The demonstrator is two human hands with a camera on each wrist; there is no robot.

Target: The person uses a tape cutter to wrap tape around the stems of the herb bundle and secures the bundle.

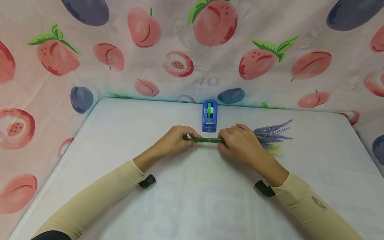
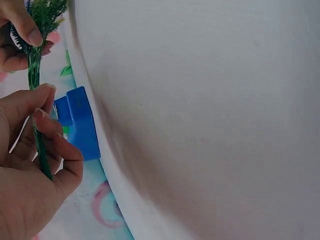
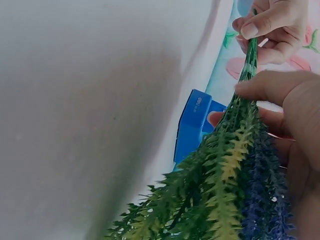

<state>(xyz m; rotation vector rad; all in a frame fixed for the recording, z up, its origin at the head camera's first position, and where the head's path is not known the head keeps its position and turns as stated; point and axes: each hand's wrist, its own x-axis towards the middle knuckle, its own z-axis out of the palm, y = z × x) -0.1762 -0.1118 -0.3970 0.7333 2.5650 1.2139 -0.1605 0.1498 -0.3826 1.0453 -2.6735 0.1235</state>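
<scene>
Two hands grip one bunch of artificial lavender [image 1: 273, 135], stems stretched between their fingers.

The left hand [image 1: 174, 141] pinches the stem ends between thumb and curled fingers; the right hand [image 1: 242, 144] closes its thumb and fingers around the stems just below the purple and yellow-green heads, which fan out past its knuckles. A shiny patch shows on the stems between the two sets of fingertips. Just beyond that gap, a blue tape dispenser [image 1: 209, 118] with a green-cored roll stands on the white-covered table [image 1: 181, 171]; its side reads "deli", the smaller characters beside it too small to read. Behind the right hand's fingers, past the wrist, the beige sleeve [image 1: 319, 210] bears lettering resembling "Let's Slim".
</scene>
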